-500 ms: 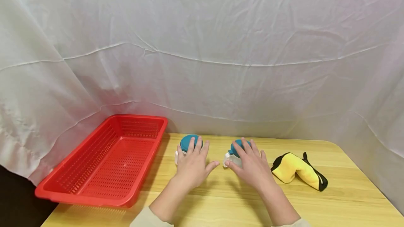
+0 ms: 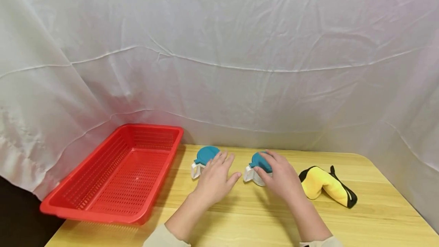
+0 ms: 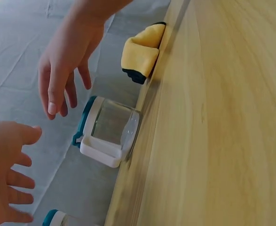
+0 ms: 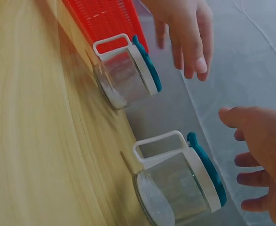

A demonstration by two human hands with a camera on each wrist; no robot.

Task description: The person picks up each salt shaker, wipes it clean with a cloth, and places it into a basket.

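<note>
Two clear glass jars with blue-green lids and white handles stand upright on the table. The left jar (image 2: 207, 156) is partly covered by my left hand (image 2: 215, 178) in the head view. Behind the thumb and fingers of my right hand (image 2: 282, 174) shows the right jar (image 2: 258, 162). From the right wrist view, both the left jar (image 4: 128, 75) and the right jar (image 4: 175, 186) stand apart from the hands. My left hand (image 3: 8, 174) has its fingers spread in the air, holding nothing. Slightly bent, the right hand's fingers hang above its jar (image 3: 109, 127), gripping nothing.
A red perforated plastic basket (image 2: 151, 201) takes up the left side of the wooden table (image 2: 247, 224). To the right lies a folded yellow fabric item (image 2: 324, 182) with black trim. White cloth (image 2: 219, 94) hangs behind the table.
My left hand has shifted slightly right, uncovering more of the left jar's lid and handle. The right hand has moved slightly right and its fingers have bent more.
</note>
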